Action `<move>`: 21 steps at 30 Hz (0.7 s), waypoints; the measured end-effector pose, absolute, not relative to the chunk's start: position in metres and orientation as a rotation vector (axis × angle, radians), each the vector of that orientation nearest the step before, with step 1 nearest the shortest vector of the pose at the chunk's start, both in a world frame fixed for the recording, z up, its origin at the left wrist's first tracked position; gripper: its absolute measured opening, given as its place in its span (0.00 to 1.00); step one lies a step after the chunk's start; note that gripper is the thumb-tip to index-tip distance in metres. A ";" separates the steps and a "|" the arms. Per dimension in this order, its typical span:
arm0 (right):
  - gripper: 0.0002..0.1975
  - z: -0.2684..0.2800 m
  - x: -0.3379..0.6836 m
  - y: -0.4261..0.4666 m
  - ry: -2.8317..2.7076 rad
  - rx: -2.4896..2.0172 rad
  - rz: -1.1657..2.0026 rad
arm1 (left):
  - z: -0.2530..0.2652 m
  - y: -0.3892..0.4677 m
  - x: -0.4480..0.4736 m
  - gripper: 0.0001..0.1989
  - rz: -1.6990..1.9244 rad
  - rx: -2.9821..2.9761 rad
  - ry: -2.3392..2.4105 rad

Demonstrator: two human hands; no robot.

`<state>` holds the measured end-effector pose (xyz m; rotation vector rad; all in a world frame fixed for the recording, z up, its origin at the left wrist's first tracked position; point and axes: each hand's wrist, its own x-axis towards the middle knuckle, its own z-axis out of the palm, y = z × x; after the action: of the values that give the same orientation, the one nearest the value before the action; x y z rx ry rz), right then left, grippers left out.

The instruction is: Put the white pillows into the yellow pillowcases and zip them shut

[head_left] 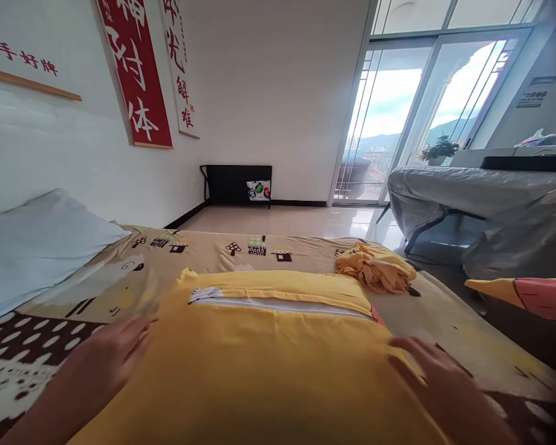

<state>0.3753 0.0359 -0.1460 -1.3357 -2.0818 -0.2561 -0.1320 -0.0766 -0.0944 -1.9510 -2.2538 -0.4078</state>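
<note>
A plump yellow pillow (269, 364) fills the lower middle of the head view, its zip side facing up. Near the far end a long zip slit (282, 304) shows a strip of white along it. My left hand (125, 349) is closed at the pillow's left edge, its fingertips partly hidden and a little blurred. On the opposite side, my right hand (429, 368) has its fingers wrapped around the right edge, where a fold of yellow cloth sticks out. A crumpled yellow cloth (375, 267) lies beyond the pillow's far right corner.
Beneath everything is a bed with a patterned beige sheet (204, 250). A white pillow (46, 241) lies at left. To the right are a yellow and red cushion corner (537, 298) and a plastic-covered table (482, 185). A black folded item (234, 184) leans on the far wall.
</note>
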 end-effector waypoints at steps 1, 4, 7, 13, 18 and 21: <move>0.14 -0.135 0.343 0.042 -2.225 -1.195 -0.237 | -0.077 -0.056 -0.112 0.21 -0.307 -2.050 -2.286; 0.13 -0.105 0.241 0.047 -2.470 -0.808 -0.179 | -0.050 0.003 -0.063 0.17 -0.062 -2.202 -2.265; 0.22 -0.099 0.166 0.049 -2.580 -0.633 -0.022 | -0.072 0.044 -0.046 0.18 -0.334 -2.228 -2.156; 0.30 -0.142 0.135 0.061 -2.652 -0.593 0.185 | -0.139 0.049 -0.092 0.18 -1.047 -2.511 -2.036; 0.18 -0.158 0.146 0.059 -2.368 -0.654 0.038 | -0.133 0.039 -0.115 0.21 -0.937 -2.635 -2.096; 0.11 -0.160 0.148 0.059 -2.233 -0.663 -0.038 | -0.127 0.039 -0.112 0.21 -0.918 -2.500 -2.122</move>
<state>0.1477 0.0588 -0.1602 -0.6626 -2.2330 -0.0379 -0.1123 0.0393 -0.1271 -2.5003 -2.1219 -0.9179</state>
